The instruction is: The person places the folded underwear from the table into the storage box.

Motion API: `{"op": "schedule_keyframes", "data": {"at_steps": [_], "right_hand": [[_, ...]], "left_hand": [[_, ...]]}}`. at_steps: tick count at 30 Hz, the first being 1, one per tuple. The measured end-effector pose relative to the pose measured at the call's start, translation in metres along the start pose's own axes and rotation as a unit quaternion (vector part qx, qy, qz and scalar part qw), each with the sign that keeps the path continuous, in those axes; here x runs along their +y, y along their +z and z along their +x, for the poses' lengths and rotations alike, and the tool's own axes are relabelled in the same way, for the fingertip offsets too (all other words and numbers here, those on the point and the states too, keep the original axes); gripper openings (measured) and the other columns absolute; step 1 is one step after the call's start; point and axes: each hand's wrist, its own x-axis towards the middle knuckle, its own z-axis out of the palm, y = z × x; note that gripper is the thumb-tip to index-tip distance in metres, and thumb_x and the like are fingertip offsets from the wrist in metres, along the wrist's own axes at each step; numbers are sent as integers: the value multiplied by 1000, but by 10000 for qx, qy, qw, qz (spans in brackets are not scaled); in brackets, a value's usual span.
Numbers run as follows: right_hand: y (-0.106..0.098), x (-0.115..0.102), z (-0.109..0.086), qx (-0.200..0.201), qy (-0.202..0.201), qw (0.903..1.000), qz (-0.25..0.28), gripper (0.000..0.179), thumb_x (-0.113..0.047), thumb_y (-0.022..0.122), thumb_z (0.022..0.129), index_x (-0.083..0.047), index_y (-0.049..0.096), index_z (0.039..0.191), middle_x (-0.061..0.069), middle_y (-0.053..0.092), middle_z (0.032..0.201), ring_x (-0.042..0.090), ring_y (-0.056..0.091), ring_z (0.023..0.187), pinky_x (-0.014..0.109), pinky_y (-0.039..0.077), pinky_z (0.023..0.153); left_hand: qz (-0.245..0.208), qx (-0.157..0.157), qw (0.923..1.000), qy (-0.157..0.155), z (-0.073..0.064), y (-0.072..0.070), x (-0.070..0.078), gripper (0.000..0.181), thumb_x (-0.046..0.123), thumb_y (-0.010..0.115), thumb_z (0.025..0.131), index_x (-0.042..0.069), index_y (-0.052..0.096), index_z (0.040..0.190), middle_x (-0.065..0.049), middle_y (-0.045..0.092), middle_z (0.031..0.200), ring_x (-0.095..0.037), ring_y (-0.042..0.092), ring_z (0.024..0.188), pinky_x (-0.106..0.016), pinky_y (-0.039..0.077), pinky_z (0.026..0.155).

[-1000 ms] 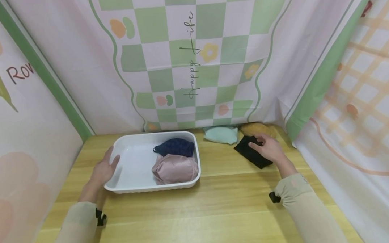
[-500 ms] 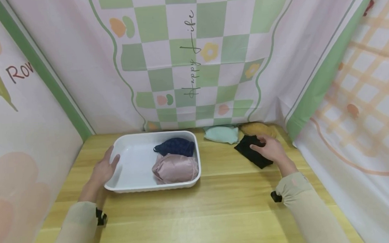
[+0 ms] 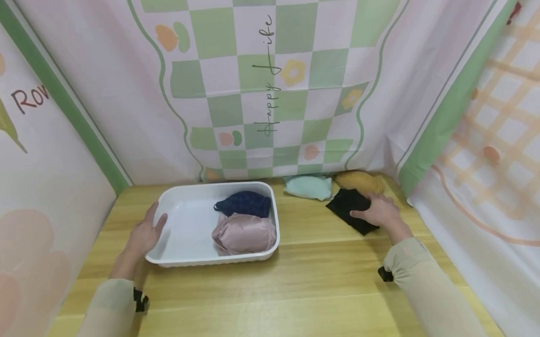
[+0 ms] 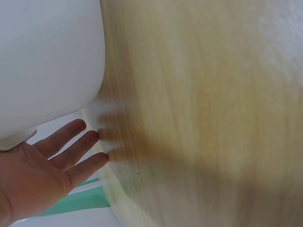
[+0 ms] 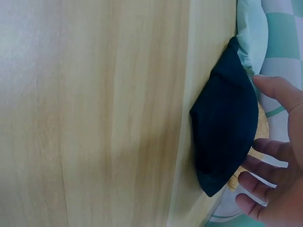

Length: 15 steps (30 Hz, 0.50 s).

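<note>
On the left of the table stands a white tray [image 3: 187,232], holding a folded navy lacy garment [image 3: 244,205] with a small strap loop and a folded dusty-pink satiny garment [image 3: 243,234]. My left hand [image 3: 145,237] is at the tray's left rim, thumb over the edge and fingers straight outside it, as the left wrist view shows. Over on the right, a folded black cloth item [image 3: 351,210] lies flat. My right hand [image 3: 382,213] hovers over its right end with fingers apart and loosely bent. In the right wrist view the fingertips [image 5: 260,146] reach the black cloth's edge; contact is unclear.
Behind the black item lie a mint-green folded cloth [image 3: 308,187] and a mustard-yellow one [image 3: 358,181], against the checkered curtain [image 3: 266,88]. Patterned cloth walls enclose both sides of the wooden table [image 3: 258,305].
My right hand has shifted slightly to the right and nearer over the black item, its fingers lower. The left hand and the tray stay put.
</note>
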Motion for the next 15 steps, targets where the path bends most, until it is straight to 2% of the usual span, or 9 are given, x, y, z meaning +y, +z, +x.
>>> {"op": "schedule_keyframes", "data": {"at_steps": [7,15], "right_hand": [[3,0,0,-174,179,9997,-52,103,-61,69,84,1,26,156,39,25,155,65,24,136,77,26,108],[8,0,3,-476,274,9983,-176,104,-63,68,83,6,31,152,42,24,153,69,22,134,80,30,102]], "left_hand": [[-1,59,10000,25,0,0,1,82,66,13,102,13,-8,161,-38,19,157,-64,28,137,-73,30,111],[-8,61,10000,20,-1,-1,2,79,62,15,103,12,-7,161,-38,18,158,-65,28,136,-73,30,111]]}}
